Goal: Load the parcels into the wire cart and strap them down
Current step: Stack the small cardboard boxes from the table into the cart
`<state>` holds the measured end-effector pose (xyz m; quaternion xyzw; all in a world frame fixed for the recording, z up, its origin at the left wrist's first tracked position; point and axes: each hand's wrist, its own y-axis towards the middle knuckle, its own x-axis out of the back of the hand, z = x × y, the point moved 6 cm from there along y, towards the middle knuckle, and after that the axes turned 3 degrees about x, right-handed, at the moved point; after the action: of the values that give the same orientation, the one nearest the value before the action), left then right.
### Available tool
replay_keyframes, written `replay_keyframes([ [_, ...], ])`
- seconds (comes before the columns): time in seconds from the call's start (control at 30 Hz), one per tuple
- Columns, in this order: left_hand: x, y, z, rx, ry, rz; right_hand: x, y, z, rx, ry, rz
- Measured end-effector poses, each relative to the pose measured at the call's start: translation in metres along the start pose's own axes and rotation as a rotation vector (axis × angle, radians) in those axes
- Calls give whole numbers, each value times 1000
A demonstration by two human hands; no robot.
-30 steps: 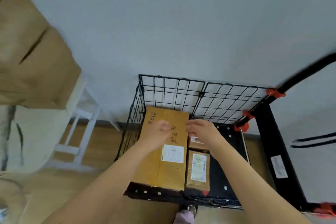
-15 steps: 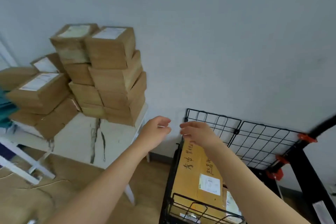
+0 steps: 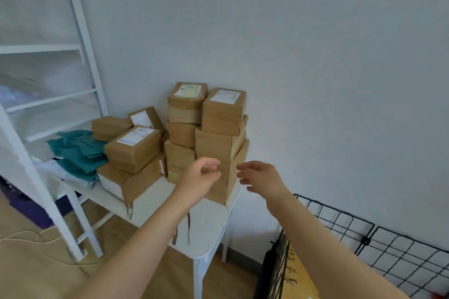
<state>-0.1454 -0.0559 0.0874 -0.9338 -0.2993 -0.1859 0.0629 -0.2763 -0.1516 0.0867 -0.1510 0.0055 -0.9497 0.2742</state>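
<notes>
Cardboard parcels point(image 3: 220, 126) along white table's point(image 3: 206, 238) wall edge; left hand point(image 3: 201, 177), right hand point(image 3: 261, 177) near, fingers point(image 3: 245, 167) loose, empty.

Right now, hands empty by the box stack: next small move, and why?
Probably lift both hands to grip the top box on the tall stack. The left hand and right hand hover empty before it, and parcels sit on the white table, outside the wire cart.

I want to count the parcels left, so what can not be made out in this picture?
Head view:
- Tall stack: lower boxes partly hidden by left hand and right hand.
- Wire cart: cut off by bottom and right edges; load mostly unseen.
- Labels: too small to read.
</notes>
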Motion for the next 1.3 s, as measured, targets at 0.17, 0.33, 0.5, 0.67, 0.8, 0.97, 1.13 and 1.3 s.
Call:
replay_keyframes([
  [0.17,39,22,-7,-14,-42,-90,-10,35,38,91,36,-93],
  [0.33,61,58,-22,-54,-41,-146,-3,77,69,144,109,-223],
  [0.5,66,114,-49,-134,-20,-163,5,122,86,157,115,-255],
  [0.67,61,176,-64,-146,-15,-154,9,169,79,60,102,-215],
  [0.8,54,208,-68,-160,-18,-136,2,198,63,-85,160,-142],
  [0.97,45,229,-70,-182,8,-74,-8,209,53,-199,235,-82],
  [1.13,40,243,-71,-185,37,-41,-9,215,52,-266,261,-40],
  [1.3,35,248,-71,-196,57,-12,-6,218,43,-305,310,-69],
])
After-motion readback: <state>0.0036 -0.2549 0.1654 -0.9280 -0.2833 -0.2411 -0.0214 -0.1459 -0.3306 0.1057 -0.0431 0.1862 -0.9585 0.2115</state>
